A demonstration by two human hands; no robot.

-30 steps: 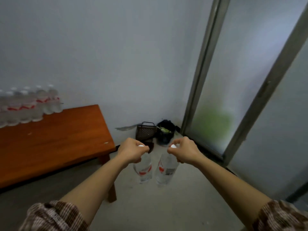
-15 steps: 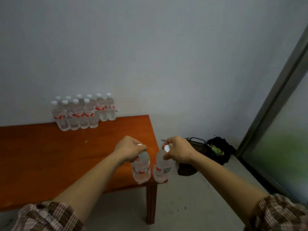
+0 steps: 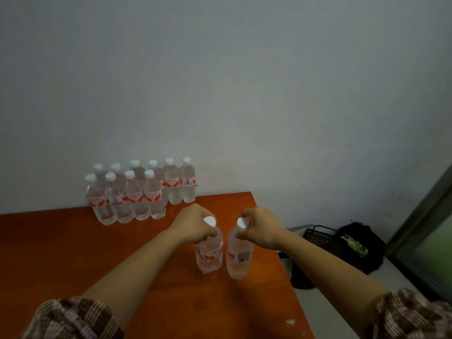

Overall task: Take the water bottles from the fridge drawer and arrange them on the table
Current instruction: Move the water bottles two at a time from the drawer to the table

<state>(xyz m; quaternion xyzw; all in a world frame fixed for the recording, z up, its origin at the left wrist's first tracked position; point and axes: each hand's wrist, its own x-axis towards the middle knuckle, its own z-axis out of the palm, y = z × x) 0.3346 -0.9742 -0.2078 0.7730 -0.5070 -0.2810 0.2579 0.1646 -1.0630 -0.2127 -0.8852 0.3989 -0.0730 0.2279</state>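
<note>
Both arms reach forward over the orange-brown counter [image 3: 73, 253], forearms bare, patterned sleeves [image 3: 73, 319] pushed up near the elbows. The left hand [image 3: 193, 225] is knuckles-up, its fingers [image 3: 209, 233] curled round the neck of the left bottle [image 3: 209, 255] just under the white cap. The right hand [image 3: 263, 228] mirrors it, pinching the neck of the right bottle [image 3: 238, 259]. The two bottles hang close together, not quite touching, over the counter's right part. I cannot tell whether their bases rest on the wood. The standing bottles [image 3: 137, 194] are in two tight rows at the far edge against the wall [image 3: 220, 94]. On the floor to the right are a dark basket [image 3: 318, 237] and a black bag [image 3: 359, 245].
</note>
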